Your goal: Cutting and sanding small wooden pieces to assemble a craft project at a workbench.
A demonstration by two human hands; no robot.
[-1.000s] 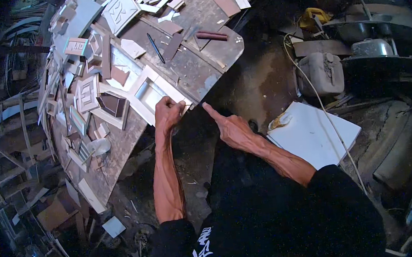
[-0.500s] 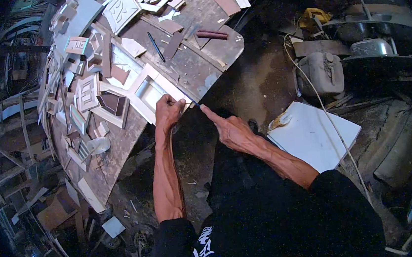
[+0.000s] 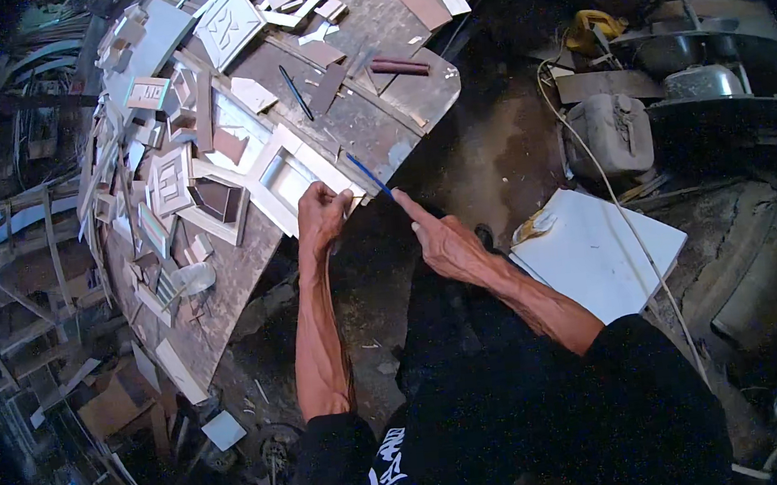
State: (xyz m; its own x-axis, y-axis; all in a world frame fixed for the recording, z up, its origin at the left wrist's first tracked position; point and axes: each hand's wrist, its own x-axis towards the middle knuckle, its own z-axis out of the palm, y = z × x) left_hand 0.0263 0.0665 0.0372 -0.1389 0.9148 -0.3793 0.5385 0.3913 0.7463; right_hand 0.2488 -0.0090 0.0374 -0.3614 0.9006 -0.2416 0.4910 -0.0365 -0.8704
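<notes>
My left hand (image 3: 321, 213) grips the near edge of a pale wooden frame (image 3: 317, 160), fingers bent and thumb pressed along its corner. The frame has a rectangular opening and rests at the front edge of the workbench. In my right hand (image 3: 446, 244) is a thin, straight blue tool (image 3: 369, 173), like a slim file or blade; its exact kind is unclear. The index finger stretches along it. Its tip points up and left, just beyond the frame's right corner, and seems apart from the wood.
The workbench (image 3: 237, 322) is crowded at left with wood offcuts and small panels. A black pen-like stick (image 3: 295, 92) and dark red rods (image 3: 401, 67) lie farther back. At right are a white board (image 3: 600, 248), a grey jerrycan (image 3: 607, 137), a yellow power tool (image 3: 595, 31) and a cord.
My right hand has shifted slightly right and down. More of the blue tool now shows, with its tip off the frame's corner. My left hand keeps its grip on the frame.
</notes>
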